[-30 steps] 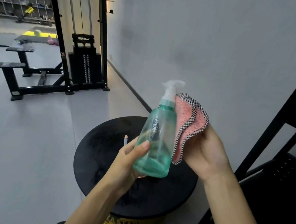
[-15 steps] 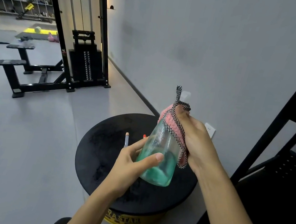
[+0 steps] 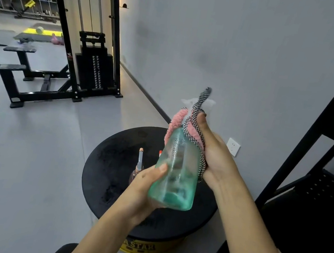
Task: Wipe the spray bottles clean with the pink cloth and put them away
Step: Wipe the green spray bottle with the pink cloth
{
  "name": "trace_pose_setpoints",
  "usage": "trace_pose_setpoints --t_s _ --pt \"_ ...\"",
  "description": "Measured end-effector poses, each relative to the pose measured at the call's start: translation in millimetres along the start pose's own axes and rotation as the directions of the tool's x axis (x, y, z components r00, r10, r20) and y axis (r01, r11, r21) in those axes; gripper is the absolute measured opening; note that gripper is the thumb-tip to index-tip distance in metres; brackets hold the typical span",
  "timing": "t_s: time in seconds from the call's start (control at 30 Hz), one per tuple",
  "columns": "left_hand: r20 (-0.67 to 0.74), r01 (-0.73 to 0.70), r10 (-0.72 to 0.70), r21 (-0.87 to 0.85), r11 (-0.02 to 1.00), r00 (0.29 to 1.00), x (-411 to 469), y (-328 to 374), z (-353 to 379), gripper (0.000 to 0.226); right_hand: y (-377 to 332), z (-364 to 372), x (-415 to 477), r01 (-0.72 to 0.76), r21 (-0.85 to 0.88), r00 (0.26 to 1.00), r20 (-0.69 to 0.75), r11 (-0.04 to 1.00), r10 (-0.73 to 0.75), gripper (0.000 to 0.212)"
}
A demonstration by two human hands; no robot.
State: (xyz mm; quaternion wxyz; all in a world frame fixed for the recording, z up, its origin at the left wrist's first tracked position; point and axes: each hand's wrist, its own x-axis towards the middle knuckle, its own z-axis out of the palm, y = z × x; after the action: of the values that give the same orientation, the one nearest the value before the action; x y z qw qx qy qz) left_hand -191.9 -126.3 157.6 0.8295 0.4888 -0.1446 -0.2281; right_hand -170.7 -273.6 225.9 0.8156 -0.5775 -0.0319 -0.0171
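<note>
grey gym floor, with a round black padded stool (image 3: 111,174) below my hands. above the stool my left hand (image 3: 146,186) grips the base of the translucent green spray bottle (image 3: 174,170), tilted. my right hand (image 3: 211,154) clutches the fuzzy pink cloth (image 3: 192,128) with checkered trim around its neck. a small bottle (image 3: 139,161) stands on the stool.

a round black counter (image 3: 113,161) stands on the grey floor (image 3: 25,170), near the wall. its top is flat and looks a little dusty. under the top shows a yellow base (image 3: 143,250) with black letters. on the top a small bottle (image 3: 139,161) stands upright, with a thin clear nozzle and an orange tip. just beside it a red tip (image 3: 160,153) shows, but the rest is hidden.
</note>
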Motion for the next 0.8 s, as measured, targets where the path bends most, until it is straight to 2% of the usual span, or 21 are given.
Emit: trace_pose_setpoints --t_s 0.1,0.2,0.3,0.4,0.47,0.53,0.6,0.67,0.73,0.8 --pt "-0.122 -0.144 0.168 0.181 0.973 0.978 1.2 -1.2 1.5 0.061 6.0 6.7 3.2 0.144 -0.282 0.972 -0.139 0.949 -0.189 0.066" --pt "-0.130 -0.232 0.276 0.282 0.931 0.952 0.4 -0.3 3.5 0.051 9.1 10.9 5.1 0.212 -0.336 0.942 -0.179 0.918 -0.283 0.044" --pt "-0.132 -0.154 0.186 0.224 0.962 0.974 0.0 4.2 0.2 0.053 6.9 6.7 7.0 0.099 -0.158 0.981 -0.150 0.982 -0.123 0.051" --pt "-0.062 0.005 -0.007 -0.020 1.000 0.998 0.9 4.3 -1.4 0.080 6.0 0.9 9.2 -0.033 0.052 0.999 -0.001 0.998 0.033 0.049" --pt "-0.021 0.076 -0.082 -0.184 0.980 0.996 0.5 3.4 1.0 0.097 8.5 0.6 11.7 -0.077 0.219 0.995 0.075 0.973 0.062 0.046" --pt "-0.017 0.081 -0.086 -0.191 0.978 0.996 0.5 1.8 2.6 0.095 9.4 0.1 12.9 -0.069 0.244 0.996 0.077 0.967 0.051 0.041" --pt "-0.055 0.034 -0.039 -0.084 0.996 0.998 1.7 0.2 0.9 0.080 6.8 0.3 9.9 -0.027 0.178 0.999 0.043 0.984 0.019 0.039" --pt "-0.134 -0.058 0.067 0.070 0.996 0.989 0.7 0.3 1.8 0.073 5.9 3.7 8.0 0.036 0.022 0.998 -0.058 0.999 -0.035 0.049" --pt "-0.208 -0.177 0.237 0.268 0.947 0.949 1.4 -3.0 3.1 0.060 12.3 7.2 10.6 0.137 -0.179 0.972 -0.165 0.974 -0.167 0.066" --pt "-0.233 -0.260 0.375 0.408 0.875 0.897 0.9 -3.4 5.1 0.047 15.9 13.7 10.6 0.228 -0.254 0.939 -0.200 0.940 -0.282 0.056"
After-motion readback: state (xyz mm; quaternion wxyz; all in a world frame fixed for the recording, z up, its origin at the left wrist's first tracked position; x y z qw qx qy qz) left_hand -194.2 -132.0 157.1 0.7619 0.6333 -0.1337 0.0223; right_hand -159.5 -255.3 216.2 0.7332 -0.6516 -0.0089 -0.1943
